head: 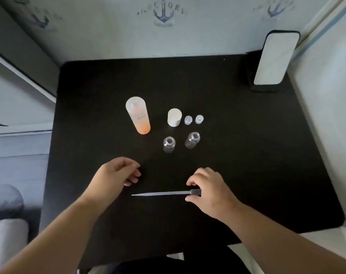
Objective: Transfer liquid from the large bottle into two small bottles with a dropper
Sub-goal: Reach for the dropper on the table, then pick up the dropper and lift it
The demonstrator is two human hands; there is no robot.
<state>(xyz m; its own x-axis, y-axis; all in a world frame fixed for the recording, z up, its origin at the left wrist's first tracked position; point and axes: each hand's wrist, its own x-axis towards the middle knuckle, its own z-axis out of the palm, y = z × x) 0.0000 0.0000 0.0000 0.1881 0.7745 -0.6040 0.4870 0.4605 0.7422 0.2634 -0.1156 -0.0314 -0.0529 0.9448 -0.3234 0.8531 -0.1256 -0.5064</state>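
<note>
So the black surface point(247, 155) took up most of the view, pushed against a wall with anchor prints point(164, 13). A phone point(274, 58) was propped upright at the far right corner.

The large bottle point(138, 115) stood open left of centre, mostly empty, with just a bit of orange liquid at the bottom. Its white cap point(174, 117) sat just to the right, and beside that were the two small caps point(188, 120) point(199, 119) in a row.

Nearer the person, the two small bottles point(169, 144) point(192, 139) stood open and clear, side by side, the right one looking a bit tilted from this angle.

The left hand point(116, 174) hovered over the surface, its grip loose, fingers softly curled with nothing in them. The right hand point(206, 187) had its grip on the dropper point(164, 193), thumb and fingers pinching the dark bulb end. The dropper was lying flat along the surface, tip pointing left, well short of the bottles.
</note>
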